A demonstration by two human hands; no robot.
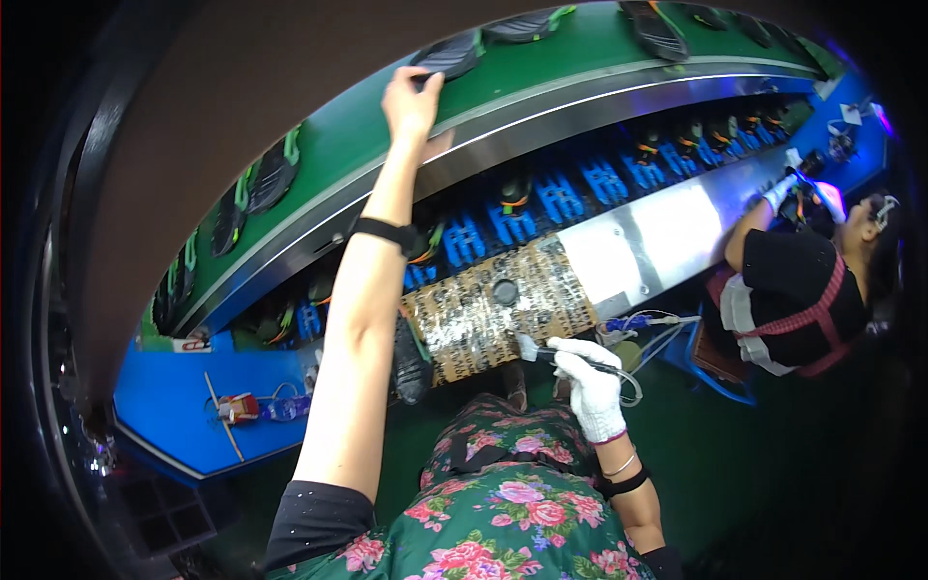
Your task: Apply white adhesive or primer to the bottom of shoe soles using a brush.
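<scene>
My bare left hand point(413, 104) reaches up to the green conveyor belt, its thumb and fingers closed on the near end of a black shoe sole point(454, 56). In my white-gloved right hand point(590, 382) is a brush point(528, 348). Its pale bristle end points at the near edge of a glue-stained cardboard sheet point(464, 333) on the bench. A small round black dish point(505, 291) sits on that sheet. Beside my left forearm, another black sole point(412, 367) with green trim lies at the sheet's left end.
More black and green soles or shoes point(657, 31) lie along the green belt point(570, 72). Under its metal edge runs a row of blue racks point(512, 222). A co-worker point(788, 290) works at the right. A blue table point(164, 406) stands at the left.
</scene>
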